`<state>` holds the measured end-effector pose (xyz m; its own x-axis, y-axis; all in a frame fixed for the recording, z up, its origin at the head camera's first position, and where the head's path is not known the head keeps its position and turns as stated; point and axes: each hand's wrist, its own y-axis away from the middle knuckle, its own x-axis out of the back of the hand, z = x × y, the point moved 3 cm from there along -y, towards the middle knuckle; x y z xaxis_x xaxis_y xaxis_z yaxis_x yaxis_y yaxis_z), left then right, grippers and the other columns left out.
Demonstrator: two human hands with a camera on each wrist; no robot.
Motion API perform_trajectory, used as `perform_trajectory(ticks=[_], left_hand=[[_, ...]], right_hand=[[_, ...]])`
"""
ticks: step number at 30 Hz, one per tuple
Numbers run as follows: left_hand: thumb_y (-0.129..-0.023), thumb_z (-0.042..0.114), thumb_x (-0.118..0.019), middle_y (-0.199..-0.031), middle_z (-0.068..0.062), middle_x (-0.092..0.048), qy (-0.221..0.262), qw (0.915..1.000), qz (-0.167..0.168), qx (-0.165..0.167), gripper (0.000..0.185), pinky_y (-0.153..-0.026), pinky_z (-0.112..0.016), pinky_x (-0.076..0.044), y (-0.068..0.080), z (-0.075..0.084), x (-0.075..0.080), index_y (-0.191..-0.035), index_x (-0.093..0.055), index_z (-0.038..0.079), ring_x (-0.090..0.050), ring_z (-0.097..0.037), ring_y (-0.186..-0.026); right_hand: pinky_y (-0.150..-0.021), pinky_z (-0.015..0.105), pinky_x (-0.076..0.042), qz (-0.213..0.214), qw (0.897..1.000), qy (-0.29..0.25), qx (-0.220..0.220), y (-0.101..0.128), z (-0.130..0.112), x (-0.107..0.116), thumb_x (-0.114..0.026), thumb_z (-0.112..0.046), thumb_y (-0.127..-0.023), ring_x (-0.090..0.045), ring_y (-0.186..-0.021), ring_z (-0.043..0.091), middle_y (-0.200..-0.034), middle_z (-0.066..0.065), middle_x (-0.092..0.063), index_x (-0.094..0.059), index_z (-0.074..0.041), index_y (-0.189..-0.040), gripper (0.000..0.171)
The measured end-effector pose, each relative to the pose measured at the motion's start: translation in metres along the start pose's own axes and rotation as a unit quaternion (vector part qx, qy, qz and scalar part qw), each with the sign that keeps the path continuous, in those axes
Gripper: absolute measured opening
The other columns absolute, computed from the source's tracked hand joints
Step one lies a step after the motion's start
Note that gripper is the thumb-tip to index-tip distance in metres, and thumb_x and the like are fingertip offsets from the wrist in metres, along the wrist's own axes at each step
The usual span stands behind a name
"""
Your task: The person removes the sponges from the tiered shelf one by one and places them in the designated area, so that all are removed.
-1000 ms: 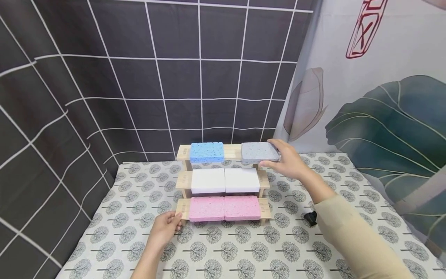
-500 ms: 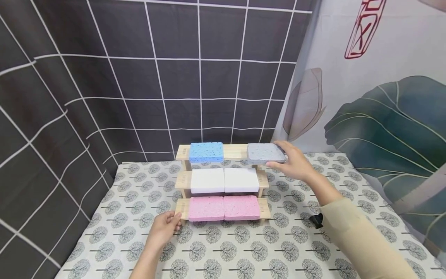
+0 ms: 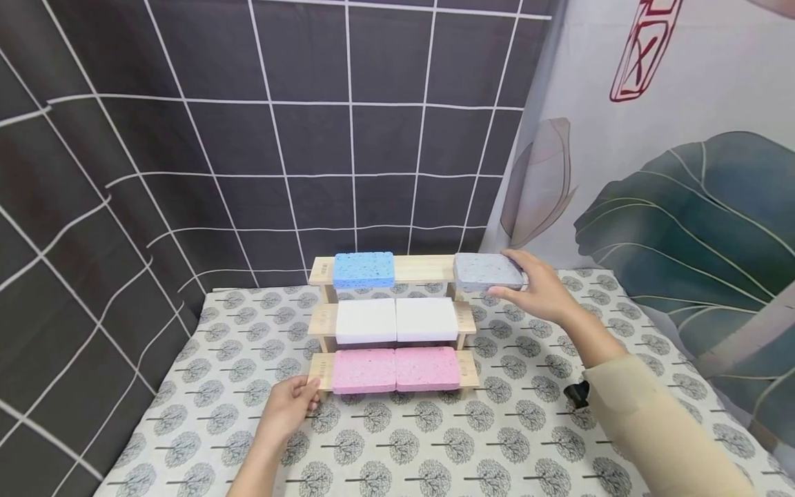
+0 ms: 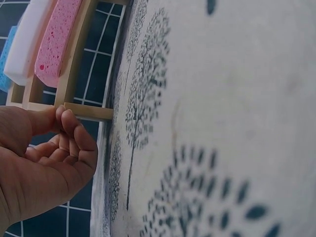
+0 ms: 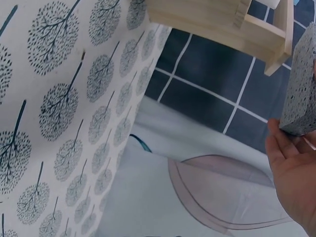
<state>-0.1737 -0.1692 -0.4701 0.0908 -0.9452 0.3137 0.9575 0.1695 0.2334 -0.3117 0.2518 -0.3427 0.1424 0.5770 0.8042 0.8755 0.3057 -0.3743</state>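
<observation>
A three-step wooden rack (image 3: 321, 319) stands on the patterned cloth. My left hand (image 3: 289, 407) pinches the left end of its lowest step between thumb and fingers, as the left wrist view also shows. With thumb and fingers, my right hand (image 3: 539, 288) grips a grey sponge (image 3: 487, 271) at the right end of the top step; in the right wrist view the sponge (image 5: 302, 89) is apart from the rack's end. A blue sponge (image 3: 364, 269) lies on the left of the top step. Two white sponges (image 3: 366, 320) fill the middle step, two pink sponges (image 3: 365, 370) the lowest.
Tree-print cloth (image 3: 385, 455) covers the table. Behind the rack hangs a dark curtain with a white grid (image 3: 310, 138). To the right is a pale curtain with a leaf print (image 3: 695, 207). A small black object (image 3: 576, 394) shows beside the right sleeve.
My right hand has moved to the right with the grey sponge, past the top step's right end. The left hand keeps its hold on the rack.
</observation>
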Motion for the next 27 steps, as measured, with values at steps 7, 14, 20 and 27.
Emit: perform_trajectory(ticks=[7, 14, 20, 27], left_hand=[[-0.096, 0.016, -0.052, -0.082, -0.011, -0.063, 0.0, 1.0, -0.004, -0.006, 0.03, -0.061, -0.025, -0.053, 0.0, -0.001, 0.001, -0.111, -0.057, -0.009, -0.056, -0.018, -0.072], [-0.096, 0.018, -0.052, -0.083, -0.011, -0.064, 0.0, 1.0, -0.002, 0.002, 0.034, -0.063, -0.026, -0.054, 0.0, -0.001, 0.001, -0.115, -0.055, -0.01, -0.057, -0.018, -0.073], [-0.095, 0.018, -0.053, -0.084, -0.011, -0.063, 0.001, 1.0, -0.003, 0.002, 0.034, -0.063, -0.026, -0.054, 0.0, -0.001, 0.001, -0.114, -0.056, -0.009, -0.057, -0.019, -0.073], [-0.095, 0.017, -0.052, -0.084, -0.011, -0.063, 0.002, 1.0, -0.005, -0.003, 0.033, -0.063, -0.026, -0.054, 0.0, -0.001, 0.0, -0.114, -0.055, -0.01, -0.057, -0.019, -0.073]], right_hand=[[-0.101, 0.059, -0.033, 0.003, 1.0, -0.001, 0.006, 0.004, 0.004, 0.004, -0.077, -0.042, -0.075, -0.043, -0.122, 0.042, -0.137, 0.022, -0.045, -0.04, -0.003, -0.139, 0.083], [-0.099, 0.06, -0.034, 0.001, 1.0, 0.008, 0.006, 0.007, 0.01, 0.007, -0.075, -0.044, -0.076, -0.044, -0.12, 0.042, -0.135, 0.022, -0.046, -0.039, -0.005, -0.14, 0.084], [-0.098, 0.058, -0.036, 0.007, 1.0, 0.005, 0.0, 0.011, 0.016, 0.009, -0.076, -0.041, -0.076, -0.046, -0.119, 0.038, -0.134, 0.019, -0.047, -0.04, -0.007, -0.14, 0.082], [-0.099, 0.062, -0.032, 0.002, 1.0, 0.01, -0.003, 0.015, 0.024, 0.007, -0.074, -0.04, -0.079, -0.041, -0.122, 0.044, -0.137, 0.024, -0.043, -0.038, -0.002, -0.14, 0.081]])
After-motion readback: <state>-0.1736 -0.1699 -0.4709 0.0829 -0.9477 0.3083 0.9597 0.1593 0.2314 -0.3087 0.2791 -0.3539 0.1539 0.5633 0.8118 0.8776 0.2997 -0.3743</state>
